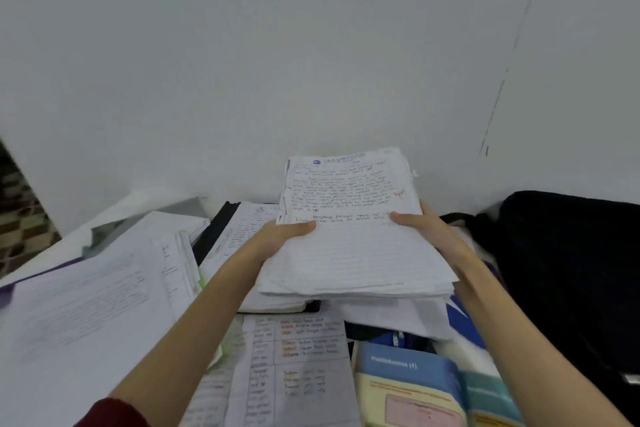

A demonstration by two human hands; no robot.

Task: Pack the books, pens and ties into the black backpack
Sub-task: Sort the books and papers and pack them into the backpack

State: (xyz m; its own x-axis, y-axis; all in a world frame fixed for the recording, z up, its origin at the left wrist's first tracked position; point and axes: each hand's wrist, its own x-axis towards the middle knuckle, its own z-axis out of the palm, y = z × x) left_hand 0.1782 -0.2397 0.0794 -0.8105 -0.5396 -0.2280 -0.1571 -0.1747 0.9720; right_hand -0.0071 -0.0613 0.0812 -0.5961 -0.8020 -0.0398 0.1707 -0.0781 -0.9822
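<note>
A thick stack of lined, handwritten papers (353,229) is held up above the table, tilted toward the wall. My left hand (277,239) grips its left edge, thumb on top. My right hand (429,229) grips its right edge the same way. The black backpack (568,260) lies at the right, beside my right forearm; I cannot tell if it is open. A blue and yellow textbook (408,388) lies at the bottom right, near the table's front. No pens or ties show clearly.
More loose paper piles (97,302) cover the left of the table. An open notebook with a black cover (228,236) lies under the held stack. A sheet with a coloured table (298,357) lies in front. A white wall stands close behind.
</note>
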